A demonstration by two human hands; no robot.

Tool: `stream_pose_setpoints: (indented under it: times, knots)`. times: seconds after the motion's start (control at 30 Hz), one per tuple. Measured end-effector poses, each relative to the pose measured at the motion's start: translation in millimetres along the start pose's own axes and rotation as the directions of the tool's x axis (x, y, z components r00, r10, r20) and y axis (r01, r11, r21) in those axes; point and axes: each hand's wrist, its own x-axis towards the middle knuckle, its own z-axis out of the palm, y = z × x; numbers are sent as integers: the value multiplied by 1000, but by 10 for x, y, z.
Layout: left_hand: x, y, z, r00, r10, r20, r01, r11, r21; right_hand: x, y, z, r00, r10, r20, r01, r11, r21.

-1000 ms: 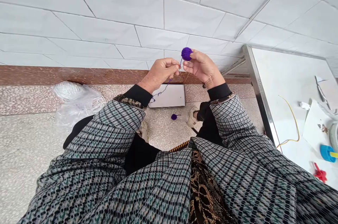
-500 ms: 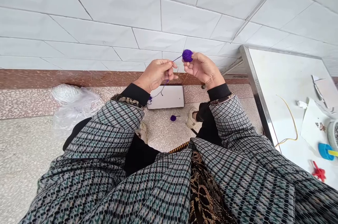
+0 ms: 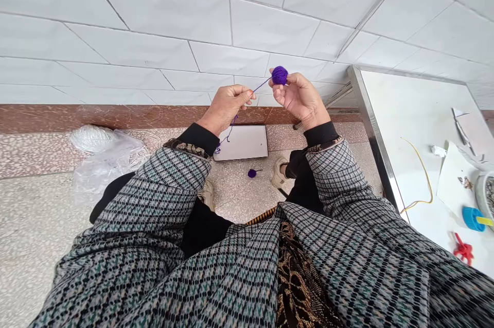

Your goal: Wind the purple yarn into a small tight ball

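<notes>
My right hand (image 3: 301, 101) holds a small ball of purple yarn (image 3: 279, 75) between thumb and fingertips, high in the view. A thin purple strand (image 3: 262, 85) runs from the ball across to my left hand (image 3: 225, 109), whose fingers pinch it. Below that hand, the strand hangs loosely down past my black cuff. Beneath my hands, a smaller purple yarn ball (image 3: 252, 173) lies on the speckled floor (image 3: 235, 199), near a white board (image 3: 242, 142).
White tiles line the wall behind a brown skirting strip. To the left, white cord lies in a plastic bag (image 3: 92, 139). To the right stands a steel-edged white table (image 3: 405, 111) holding yellow wire (image 3: 424, 178), white paper (image 3: 455, 184), a blue cap (image 3: 471, 219) and a red object (image 3: 463, 249).
The purple ball has shifted slightly up and right with my right hand. My hands are a little farther apart, and the strand between them now runs straighter.
</notes>
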Motion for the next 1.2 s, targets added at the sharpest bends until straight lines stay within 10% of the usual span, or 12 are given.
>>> stream_pose_setpoints:
  times: [0.2, 0.57, 0.83, 1.07, 1.2]
  knots:
    - [-78, 33, 19, 930, -229, 287, 256, 965, -60, 7, 45, 62, 998, -16, -67, 23, 994, 106]
    - [-73, -11, 101, 993, -113, 19, 114, 992, -45, 47, -53, -40, 965, -151, -214, 164, 986, 44]
    - [-135, -66, 155, 963, -183, 199, 176, 983, 52, 107, 65, -66, 936, -275, -219, 244, 957, -158]
    - [-139, -117, 170, 997, 4, 73, -20, 976, 218, 92, 1, -109, 882, -356, -307, 311, 932, -186]
    - [-170, -40, 135, 945, 146, 293, -256, 889, 379, 145, 43, -169, 851, -444, -280, 326, 865, -381]
